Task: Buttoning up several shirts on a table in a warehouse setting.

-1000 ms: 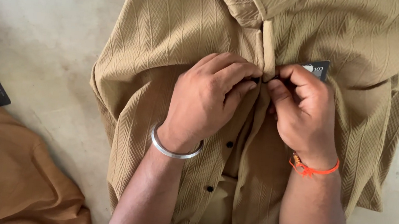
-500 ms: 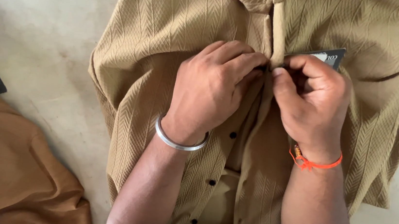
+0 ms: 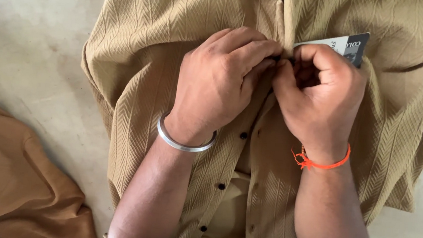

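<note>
Shirt point(image 3: 177, 43), tan, herringbone weave, flat on pale worktop point(image 3: 38, 40). Left hand point(image 3: 222, 84) and right hand point(image 3: 319, 98), each grip pinched shut on placket at chest. Lower dark buttons point(image 3: 243, 135) open; upper placket appears closed. Card tag point(image 3: 340, 43) behind right hand. Brown cloth point(image 3: 14, 183) apart, left.

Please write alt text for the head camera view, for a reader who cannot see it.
Both hands, left hand and right hand, pinch the front placket of a tan shirt laid flat on a pale surface. A card tag peeks behind the right hand.
</note>
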